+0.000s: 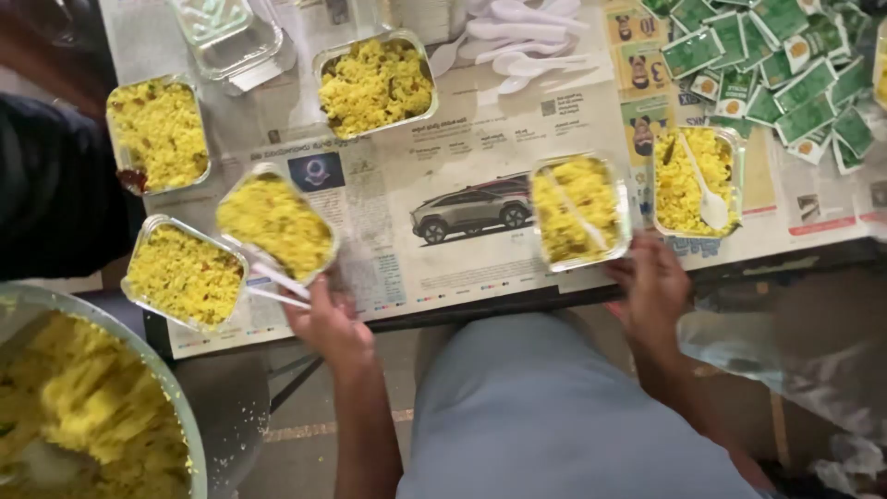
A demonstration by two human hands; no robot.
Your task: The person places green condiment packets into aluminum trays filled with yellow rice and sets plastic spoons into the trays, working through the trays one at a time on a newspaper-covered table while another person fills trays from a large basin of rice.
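My left hand (pixel 325 319) grips the near corner of a clear plastic container of yellow rice (pixel 275 225), tilted over the newspaper-covered table (pixel 480 268), with white plastic spoons (pixel 277 285) pinched against it. My right hand (pixel 652 282) rests at the table's front edge, fingertips touching a lidded container of yellow rice (pixel 580 211) with a spoon inside. Right of it stands an open rice container holding a white spoon (pixel 698 180).
More rice-filled containers sit at the left (pixel 159 132), front left (pixel 185 274) and back centre (pixel 375 85). A big bowl of yellow rice (pixel 83 407) is at lower left. Loose white spoons (pixel 517 42), empty containers (pixel 226 32) and several green sachets (pixel 785 74) lie at the back.
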